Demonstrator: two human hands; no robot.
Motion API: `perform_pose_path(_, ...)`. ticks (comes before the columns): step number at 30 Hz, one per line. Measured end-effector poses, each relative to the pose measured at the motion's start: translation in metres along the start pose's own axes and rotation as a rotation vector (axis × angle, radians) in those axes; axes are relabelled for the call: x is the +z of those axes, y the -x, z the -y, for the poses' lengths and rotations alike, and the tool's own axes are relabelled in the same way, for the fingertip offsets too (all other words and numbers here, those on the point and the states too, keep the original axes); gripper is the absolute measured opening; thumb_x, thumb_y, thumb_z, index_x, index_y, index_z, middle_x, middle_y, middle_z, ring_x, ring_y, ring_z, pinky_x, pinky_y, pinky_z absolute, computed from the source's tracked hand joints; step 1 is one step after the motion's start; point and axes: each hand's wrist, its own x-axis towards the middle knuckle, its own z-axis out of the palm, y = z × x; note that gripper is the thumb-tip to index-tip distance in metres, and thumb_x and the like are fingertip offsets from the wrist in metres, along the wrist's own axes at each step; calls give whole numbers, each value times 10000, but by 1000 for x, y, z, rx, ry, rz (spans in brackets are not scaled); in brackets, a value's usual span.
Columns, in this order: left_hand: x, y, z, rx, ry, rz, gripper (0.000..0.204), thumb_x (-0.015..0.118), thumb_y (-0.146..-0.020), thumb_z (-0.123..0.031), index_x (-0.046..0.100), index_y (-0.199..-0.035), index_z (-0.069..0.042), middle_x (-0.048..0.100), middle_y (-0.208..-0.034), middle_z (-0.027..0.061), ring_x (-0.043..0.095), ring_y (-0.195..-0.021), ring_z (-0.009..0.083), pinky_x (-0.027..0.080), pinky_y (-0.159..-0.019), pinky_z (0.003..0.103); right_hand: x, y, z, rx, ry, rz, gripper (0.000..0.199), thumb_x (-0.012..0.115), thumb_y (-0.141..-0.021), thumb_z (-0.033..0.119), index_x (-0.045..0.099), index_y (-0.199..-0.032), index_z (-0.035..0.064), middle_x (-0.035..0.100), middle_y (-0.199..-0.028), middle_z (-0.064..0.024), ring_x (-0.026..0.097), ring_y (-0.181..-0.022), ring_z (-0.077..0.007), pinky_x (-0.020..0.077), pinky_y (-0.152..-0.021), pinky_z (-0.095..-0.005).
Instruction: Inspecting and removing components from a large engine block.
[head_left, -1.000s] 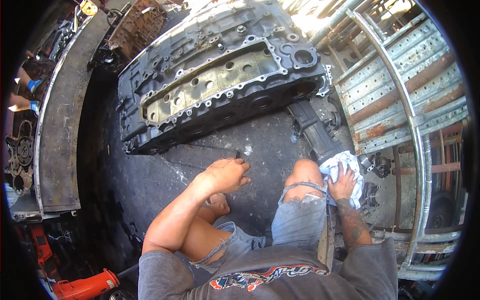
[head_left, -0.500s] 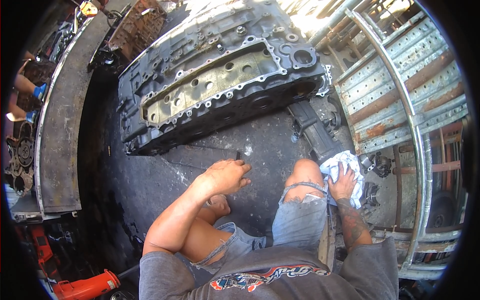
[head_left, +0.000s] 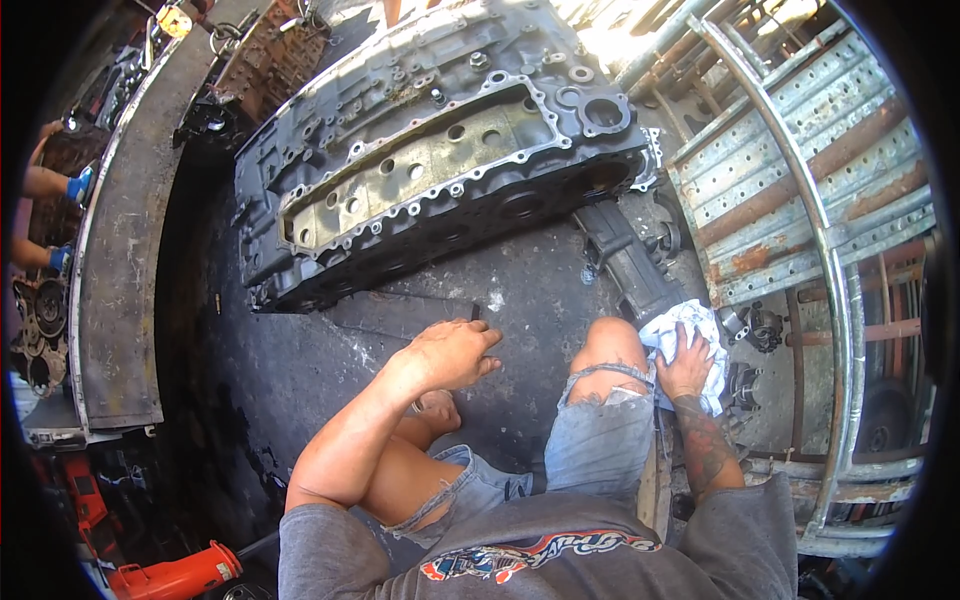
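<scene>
Left hand [head_left: 455,355]: centre of frame, back of hand up, over the dark floor [head_left: 530,275]; fingers loosely bent, relaxed, gripping nothing visible.
Right hand [head_left: 685,368]: right of centre, laid on the cloth beside the right knee [head_left: 608,355]; fingers spread, not clenched.
White cloth [head_left: 712,385]: crumpled, right of centre, partly under the right hand, at the near end of the dark metal part.
Dark metal part [head_left: 630,265]: long, slanting up-left from the cloth toward the block's right end.
Engine block [head_left: 350,130]: upper centre, tilted in frame, long side opening toward the viewer; clear of both hands.
Right side: perforated metal panel [head_left: 800,165], rust-streaked.
Left edge: long metal plate [head_left: 118,300]; beyond it, another person's limbs [head_left: 42,182].
Lower left: red tool [head_left: 175,570].
</scene>
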Motion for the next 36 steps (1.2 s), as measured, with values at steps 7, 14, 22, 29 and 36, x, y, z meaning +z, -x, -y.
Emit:
perform_pose_path(7,1,1,1,-9,3,-11,447,605,-935,-315,580,-1273,-23,595,-1256,187,562,-1177,375,458,-991,451,-3,0,3,6,-22,0,784,735,-744,384,407,-1435,214,383,-1425,-174,370,-1301,-389,309,-1039,-624)
perform_pose_path(14,0,2,1,-1,13,-9,441,612,-929,-308,583,-1265,-23,604,-1229,181,569,-1158,378,467,-969,453,-2,0,2,10,-16,-2,785,739,-741,378,404,-1432,211,391,-1418,-181,373,-1298,-392,318,-1029,-622)
perform_pose_path(22,7,3,5,29,-9,-51,390,578,-941,-298,602,-1223,-30,620,-1160,172,585,-1125,349,465,-978,444,-1,0,1,3,-31,1,779,737,-744,381,405,-1427,208,390,-1418,-183,370,-1302,-395,310,-1038,-627)
perform_pose_path(29,7,3,4,43,-14,-50,391,577,-941,-302,601,-1224,-33,620,-1161,175,586,-1127,349,464,-980,441,-4,1,2,5,-13,2,773,731,-751,384,408,-1430,207,384,-1423,-184,367,-1305,-394,305,-1043,-628)
perform_pose_path(36,5,2,1,36,-11,-27,393,575,-943,-305,599,-1226,-33,619,-1166,175,581,-1139,347,464,-982,441,1,0,-1,-6,-10,-22,776,723,-744,383,412,-1433,209,390,-1414,-173,375,-1293,-389,307,-1043,-621)
